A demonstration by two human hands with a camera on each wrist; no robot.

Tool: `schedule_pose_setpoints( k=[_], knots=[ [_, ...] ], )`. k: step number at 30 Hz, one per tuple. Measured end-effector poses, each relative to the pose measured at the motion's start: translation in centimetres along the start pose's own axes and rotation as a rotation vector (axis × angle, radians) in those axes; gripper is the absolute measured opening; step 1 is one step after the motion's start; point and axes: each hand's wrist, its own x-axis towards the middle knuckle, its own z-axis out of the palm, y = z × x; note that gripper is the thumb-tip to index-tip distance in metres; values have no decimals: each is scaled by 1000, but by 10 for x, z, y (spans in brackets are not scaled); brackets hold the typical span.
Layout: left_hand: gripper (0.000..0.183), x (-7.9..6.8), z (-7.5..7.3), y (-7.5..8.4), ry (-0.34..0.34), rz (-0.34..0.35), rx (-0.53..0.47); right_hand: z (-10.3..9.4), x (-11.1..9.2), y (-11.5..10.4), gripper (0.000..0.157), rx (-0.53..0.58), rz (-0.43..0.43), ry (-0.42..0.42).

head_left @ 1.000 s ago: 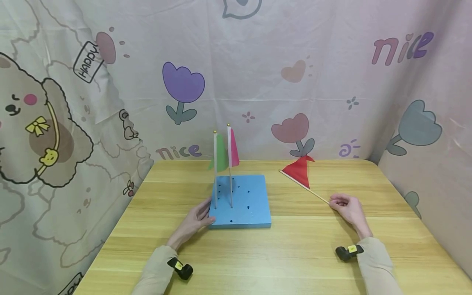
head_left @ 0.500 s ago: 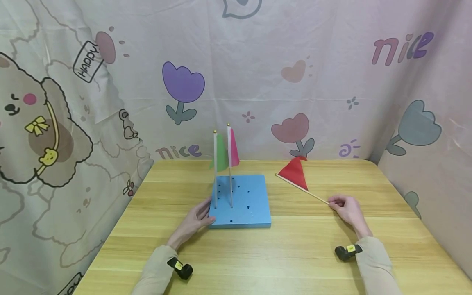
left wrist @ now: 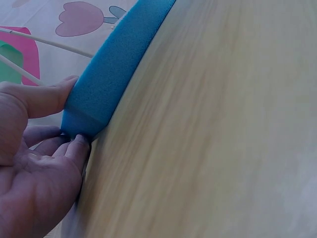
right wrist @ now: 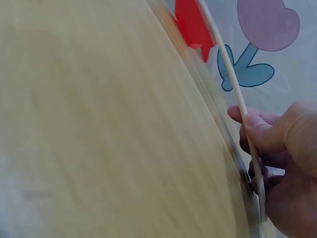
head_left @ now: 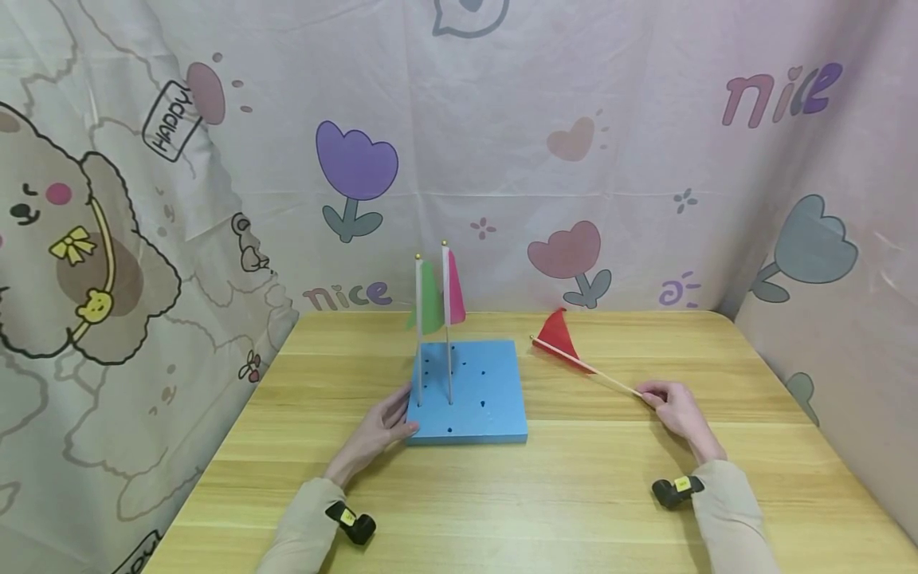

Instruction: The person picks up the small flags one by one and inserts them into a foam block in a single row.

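Observation:
A blue foam board (head_left: 498, 391) with small holes lies on the table. My left hand (head_left: 378, 421) grips its near left corner, thumb on the top edge and fingers against the side, as the left wrist view shows. A green flag (head_left: 429, 299) and a pink flag (head_left: 455, 293) stand upright in the board's left part. Right of the board, my right hand (head_left: 677, 410) pinches the lower part of a red flag's (head_left: 555, 338) thin stick between thumb and fingers. That stick slants up to the left, its tip apart from the board; the right wrist view (right wrist: 195, 25) shows part of the red cloth.
The wooden table (head_left: 459, 510) reaches back to a patterned cloth backdrop (head_left: 473, 159). Another stretch of printed cloth (head_left: 107, 319) hangs along the left side. A black wrist camera (head_left: 351, 522) sits on the left sleeve, with another black camera (head_left: 674, 491) on the right.
The red flag's stick tip has shifted slightly left, and its cloth has swung left and turned to look narrower. My left hand, the board and the two standing flags have not moved.

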Motion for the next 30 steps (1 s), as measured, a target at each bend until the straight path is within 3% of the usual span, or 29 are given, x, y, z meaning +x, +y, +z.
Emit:
schedule_pose_setpoints(
  k=[9,23,30],
  knots=[
    [84,-1,0,-1,0,4,-15,-1,-1,-2,22,16,-13,-23],
    [84,0,-1,-1,-7,9,9,-3,-2,-1,31,215,-30,11],
    [84,0,-1,-1,-5,13,2,0,-2,-12,38,478,-1,-36]
  ],
)
